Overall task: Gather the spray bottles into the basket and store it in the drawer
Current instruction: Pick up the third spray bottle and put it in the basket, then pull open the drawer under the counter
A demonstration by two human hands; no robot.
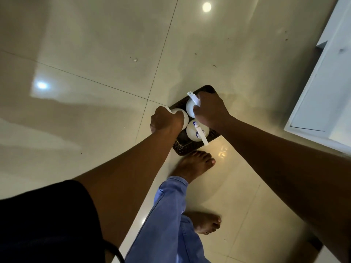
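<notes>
A dark woven basket [185, 147] stands on the glossy tiled floor, seen from above. Three white spray bottles are in it. My left hand [165, 121] is closed over the top of the left bottle [180, 113], hiding its nozzle. My right hand [209, 109] grips the neck of the far bottle [190, 108], whose white trigger head points up and left. The near bottle [195, 130] stands free in the basket with its nozzle pointing toward me.
My bare feet [193, 165] stand just behind the basket, one leg in blue jeans. A white cabinet with an open drawer [319, 103] is at the right. Shiny floor tiles [95, 73] stretch to the left and ahead.
</notes>
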